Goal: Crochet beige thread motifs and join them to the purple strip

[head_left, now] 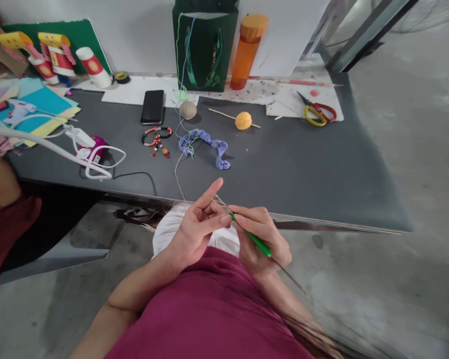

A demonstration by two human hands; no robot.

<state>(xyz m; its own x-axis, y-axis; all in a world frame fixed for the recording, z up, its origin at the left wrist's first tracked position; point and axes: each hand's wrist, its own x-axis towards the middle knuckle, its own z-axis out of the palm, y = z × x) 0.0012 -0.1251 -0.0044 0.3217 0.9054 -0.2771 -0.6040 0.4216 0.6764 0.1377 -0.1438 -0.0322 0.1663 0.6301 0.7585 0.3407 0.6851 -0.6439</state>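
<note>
My right hand [260, 234] is closed around the green handle of a crochet hook [260, 244], its metal tip angled up and left. Beside it my left hand [200, 227] has its index finger stretched out, while thumb and other fingers pinch thin beige yarn [179, 182] close to the hook's tip. The small stitches there are mostly hidden by my fingers. The strand runs up over the table edge toward a beige yarn ball [188, 110]. Farther back on the table lies a curled blue-violet crocheted strip [205, 137], touched by neither hand.
On the grey table [303, 174] are a yellow yarn ball on a stick [243, 120], scissors [318, 113], a phone [152, 106], and a beaded bracelet [156, 137]. Behind stand a dark green paper bag [205, 55] and an orange bottle [247, 52]. A white cable [41, 142] crosses the left.
</note>
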